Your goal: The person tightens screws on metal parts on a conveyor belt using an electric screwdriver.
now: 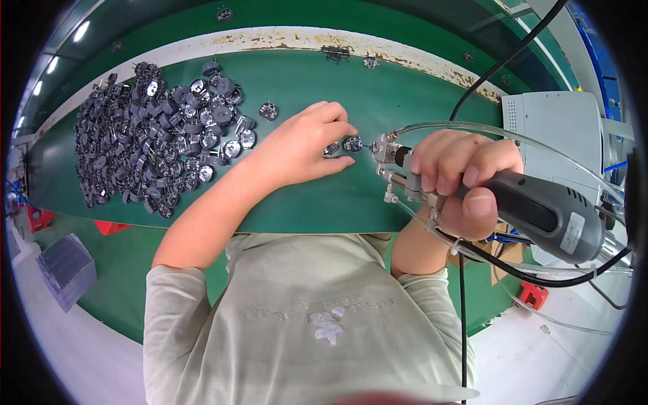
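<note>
My left hand (312, 143) reaches over the green bench, thumb and fingers curled around a small round black component (352, 144) with a shiny, wired face. A second such component (331, 148) sits deeper between thumb and forefinger, partly covered by the hand. My right hand (466, 175) is wrapped around a grey-and-black powered hand tool (540, 209). Its metal head (386, 150), fitted with clear tubes, points left, and the thin tip ends beside the component at my left fingertips. Whether the tip touches it I cannot tell.
A large pile of the same round components (152, 135) covers the bench's left side, with one loose component (268, 111) apart from it. At the right stands a light grey box-shaped machine (553, 142). A black cable (503, 64) and a clear tube (540, 143) run near the tool.
</note>
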### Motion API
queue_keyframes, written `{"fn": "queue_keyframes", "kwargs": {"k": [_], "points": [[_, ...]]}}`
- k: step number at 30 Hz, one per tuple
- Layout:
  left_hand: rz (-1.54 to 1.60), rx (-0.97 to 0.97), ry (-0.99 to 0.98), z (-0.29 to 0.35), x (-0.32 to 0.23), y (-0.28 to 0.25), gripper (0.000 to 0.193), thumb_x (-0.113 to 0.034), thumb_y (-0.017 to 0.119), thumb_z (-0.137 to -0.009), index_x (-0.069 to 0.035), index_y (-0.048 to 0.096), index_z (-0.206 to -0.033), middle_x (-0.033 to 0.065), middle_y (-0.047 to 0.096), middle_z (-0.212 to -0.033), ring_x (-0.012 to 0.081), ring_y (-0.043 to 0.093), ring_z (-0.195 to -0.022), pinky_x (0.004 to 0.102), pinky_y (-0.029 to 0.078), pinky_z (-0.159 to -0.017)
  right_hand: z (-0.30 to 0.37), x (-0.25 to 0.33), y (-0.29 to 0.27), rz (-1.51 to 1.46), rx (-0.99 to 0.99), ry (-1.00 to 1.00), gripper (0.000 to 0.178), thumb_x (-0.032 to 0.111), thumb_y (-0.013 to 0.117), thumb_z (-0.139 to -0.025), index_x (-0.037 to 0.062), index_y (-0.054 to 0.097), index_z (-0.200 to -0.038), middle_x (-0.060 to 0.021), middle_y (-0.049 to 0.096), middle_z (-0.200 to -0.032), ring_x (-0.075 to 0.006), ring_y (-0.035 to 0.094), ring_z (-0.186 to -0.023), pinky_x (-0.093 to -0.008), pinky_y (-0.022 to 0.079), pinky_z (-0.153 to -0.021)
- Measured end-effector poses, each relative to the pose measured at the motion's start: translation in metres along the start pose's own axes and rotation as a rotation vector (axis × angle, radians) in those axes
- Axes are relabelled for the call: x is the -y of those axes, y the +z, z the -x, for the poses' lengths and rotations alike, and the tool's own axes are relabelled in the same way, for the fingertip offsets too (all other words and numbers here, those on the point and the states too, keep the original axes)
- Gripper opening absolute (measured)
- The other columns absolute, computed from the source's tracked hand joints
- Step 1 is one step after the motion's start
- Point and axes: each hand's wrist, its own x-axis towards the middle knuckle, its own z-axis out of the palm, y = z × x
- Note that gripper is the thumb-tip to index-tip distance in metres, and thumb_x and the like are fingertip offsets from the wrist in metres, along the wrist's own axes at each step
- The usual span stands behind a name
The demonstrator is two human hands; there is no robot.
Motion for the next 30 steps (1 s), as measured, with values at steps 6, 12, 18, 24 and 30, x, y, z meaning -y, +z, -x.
{"fn": "queue_keyframes", "kwargs": {"k": [6,12,18,24,30], "points": [[0.027,0.077,0.033,0.001,0.006,-0.001,0.029,-0.013,0.077,-0.076,0.0,0.068,-0.101,0.0102,0.057,-0.096,0.0277,0.058,-0.091,0.0373,0.05,-0.078,0.001,0.0,0.001,-0.112,-0.027,-0.005,0.031,0.019,0.076,-0.084,0.0052,0.049,-0.088,-0.0074,0.055,-0.066,-0.018,0.053,-0.053,-0.0378,0.05,-0.056],[0.022,0.065,0.049,0.0,0.009,0.001,0.029,-0.012,0.078,-0.075,0.001,0.069,-0.1,0.01,0.057,-0.093,0.0278,0.058,-0.09,0.0369,0.05,-0.077,0.0,-0.007,0.004,-0.102,-0.056,0.004,0.033,0.021,0.078,-0.083,0.0051,0.049,-0.087,-0.0069,0.054,-0.063,-0.018,0.052,-0.05,-0.038,0.05,-0.054],[0.032,0.045,0.075,0.0,0.01,0.002,0.029,-0.012,0.078,-0.075,0.001,0.069,-0.099,0.0103,0.058,-0.093,0.0282,0.058,-0.089,0.0371,0.05,-0.076,0.0,-0.006,0.008,-0.083,-0.087,0.012,0.034,0.022,0.079,-0.082,0.0047,0.049,-0.085,-0.0067,0.053,-0.062,-0.0179,0.051,-0.05,-0.0373,0.05,-0.053],[0.043,0.05,0.073,0.0,0.01,0.002,0.028,-0.012,0.077,-0.075,0.001,0.069,-0.099,0.0104,0.058,-0.093,0.0287,0.058,-0.089,0.0378,0.05,-0.077,0.0,-0.011,0.01,-0.066,-0.082,-0.005,0.035,0.022,0.079,-0.082,0.0041,0.05,-0.083,-0.0062,0.053,-0.062,-0.0179,0.051,-0.05,-0.036,0.05,-0.053],[0.023,0.056,0.105,-0.001,0.01,0.003,0.027,-0.012,0.076,-0.076,0.001,0.068,-0.098,0.0111,0.058,-0.093,0.0299,0.058,-0.09,0.038,0.05,-0.078,-0.004,-0.018,0.016,0.012,-0.036,-0.031,0.024,0.007,0.074,-0.08,0.0028,0.051,-0.083,-0.0064,0.055,-0.065,-0.0159,0.054,-0.055,-0.0308,0.049,-0.053]]}}
